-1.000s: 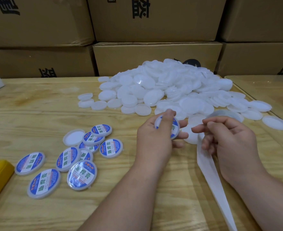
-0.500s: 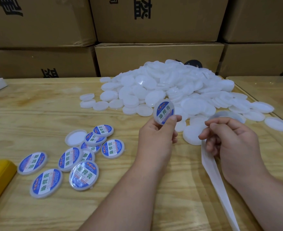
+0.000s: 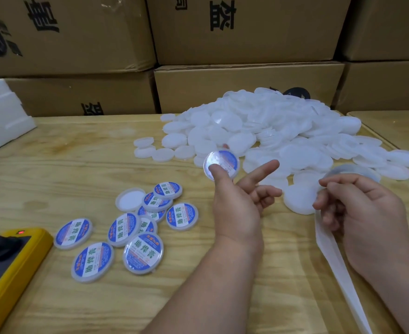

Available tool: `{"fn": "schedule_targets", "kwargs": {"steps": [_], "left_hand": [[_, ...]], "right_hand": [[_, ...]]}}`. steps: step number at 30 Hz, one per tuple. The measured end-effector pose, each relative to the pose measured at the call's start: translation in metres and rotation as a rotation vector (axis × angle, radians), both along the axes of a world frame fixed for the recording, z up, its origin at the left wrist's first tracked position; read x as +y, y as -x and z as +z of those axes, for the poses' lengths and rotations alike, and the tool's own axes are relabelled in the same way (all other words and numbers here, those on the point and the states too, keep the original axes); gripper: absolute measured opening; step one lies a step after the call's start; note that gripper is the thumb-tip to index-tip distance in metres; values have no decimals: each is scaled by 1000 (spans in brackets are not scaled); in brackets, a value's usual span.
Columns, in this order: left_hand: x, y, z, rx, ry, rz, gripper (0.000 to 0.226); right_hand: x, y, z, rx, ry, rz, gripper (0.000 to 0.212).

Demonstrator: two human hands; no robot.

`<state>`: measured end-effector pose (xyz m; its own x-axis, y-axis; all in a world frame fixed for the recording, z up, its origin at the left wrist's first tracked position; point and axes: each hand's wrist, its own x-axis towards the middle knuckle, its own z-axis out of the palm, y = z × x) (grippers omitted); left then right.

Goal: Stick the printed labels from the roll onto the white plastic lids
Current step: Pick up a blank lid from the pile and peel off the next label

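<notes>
Labelled lid (image 3: 222, 162) pinched by left hand (image 3: 237, 208) | finished lids (image 3: 131, 227) lie leftward, nearer it | right hand (image 3: 367, 213) grips label roll (image 3: 354, 171)

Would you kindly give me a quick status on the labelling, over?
Left hand pinches a labelled lid, raised. Right hand holds the label strip. Plain lids heaped ahead, nothing blocking.

Stacked cardboard boxes (image 3: 247, 92) behind the wooden table (image 3: 78, 153); white foam block (image 3: 1, 116) far left; yellow device (image 3: 8, 268) near-left
</notes>
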<state>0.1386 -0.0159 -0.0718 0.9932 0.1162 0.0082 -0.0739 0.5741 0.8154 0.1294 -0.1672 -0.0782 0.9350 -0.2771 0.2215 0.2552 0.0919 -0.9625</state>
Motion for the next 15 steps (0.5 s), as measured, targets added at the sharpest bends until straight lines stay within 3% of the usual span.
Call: {"fn": "schedule_targets", "kwargs": {"steps": [9, 15], "left_hand": [[3, -7, -5, 195, 307, 354, 72], [5, -4, -2, 206, 363, 392, 69]], "right_hand": [[-2, -5, -5, 0, 8, -4, 15], [-4, -6, -8, -4, 9, -6, 13]]}}
